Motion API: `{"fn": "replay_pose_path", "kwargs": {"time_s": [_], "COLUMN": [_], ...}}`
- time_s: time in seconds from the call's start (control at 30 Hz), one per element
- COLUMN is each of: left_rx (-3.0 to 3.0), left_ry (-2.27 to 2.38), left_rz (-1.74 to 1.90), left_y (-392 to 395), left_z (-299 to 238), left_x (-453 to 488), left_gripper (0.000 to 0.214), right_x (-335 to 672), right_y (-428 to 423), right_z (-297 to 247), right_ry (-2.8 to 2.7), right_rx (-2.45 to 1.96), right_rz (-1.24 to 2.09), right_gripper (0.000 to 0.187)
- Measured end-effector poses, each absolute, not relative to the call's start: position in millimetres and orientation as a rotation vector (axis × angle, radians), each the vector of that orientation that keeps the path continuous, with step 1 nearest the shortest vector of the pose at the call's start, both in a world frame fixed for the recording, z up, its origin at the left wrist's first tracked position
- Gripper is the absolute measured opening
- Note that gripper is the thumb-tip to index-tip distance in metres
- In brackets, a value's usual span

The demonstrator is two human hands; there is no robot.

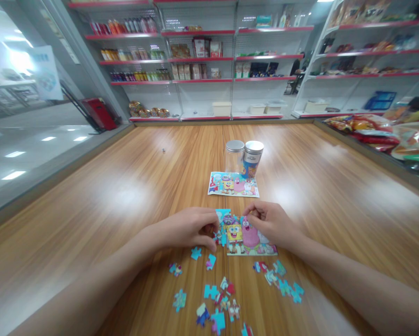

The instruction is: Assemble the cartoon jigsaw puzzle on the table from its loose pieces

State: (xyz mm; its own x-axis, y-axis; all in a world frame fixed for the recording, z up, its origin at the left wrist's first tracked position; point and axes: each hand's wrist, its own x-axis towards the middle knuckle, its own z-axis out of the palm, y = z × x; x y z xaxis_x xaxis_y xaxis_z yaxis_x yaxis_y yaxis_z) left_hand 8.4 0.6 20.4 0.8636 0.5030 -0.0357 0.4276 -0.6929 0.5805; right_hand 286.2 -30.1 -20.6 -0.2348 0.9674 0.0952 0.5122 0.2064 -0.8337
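Puzzle is sitting part-built near the desk's near edge, loose pieces lying below it; the left hand is curling at its left side, the right hand pinching at its top, whether either grips a piece hidden.

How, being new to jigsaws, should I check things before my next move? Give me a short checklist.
1. Printed picture card uncovered: ok, it lies flat above the work.
2. Loose jigsaw pieces within reach: ok, they are scattered on the wooden table just below the hands.
3. Left hand holding a piece: cannot tell, the fingers hide it.
4. Right hand holding a piece: cannot tell, the fingers are curled at the puzzle's top edge.
5. Assembled puzzle complete: not ok, its top and left edges are still ragged.
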Motion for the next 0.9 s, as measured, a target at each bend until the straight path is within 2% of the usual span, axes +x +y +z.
{"fn": "replay_pose_path", "kwargs": {"time_s": [0.4,0.73,0.9], "left_rx": [2.408,2.308,2.234], "left_ry": [0.522,0.515,0.502], "left_rz": [0.280,0.347,0.329], "left_y": [7.6,8.7,11.5], "left_z": [4.7,5.4,6.3], "left_x": [-0.2,-2.1,-4.2], "left_gripper": [0.028,0.040,0.028], "right_x": [287.7,287.1,287.6], "right_y": [-30.5,-30.7,-30.9], "right_z": [-22.4,-20.6,-21.3], "right_ry": [-1.839,-1.845,-1.844], "right_rx": [-1.368,-1.374,-1.375], "right_rz": [0.917,0.914,0.912], "right_gripper": [0.010,0.010,0.010]}}
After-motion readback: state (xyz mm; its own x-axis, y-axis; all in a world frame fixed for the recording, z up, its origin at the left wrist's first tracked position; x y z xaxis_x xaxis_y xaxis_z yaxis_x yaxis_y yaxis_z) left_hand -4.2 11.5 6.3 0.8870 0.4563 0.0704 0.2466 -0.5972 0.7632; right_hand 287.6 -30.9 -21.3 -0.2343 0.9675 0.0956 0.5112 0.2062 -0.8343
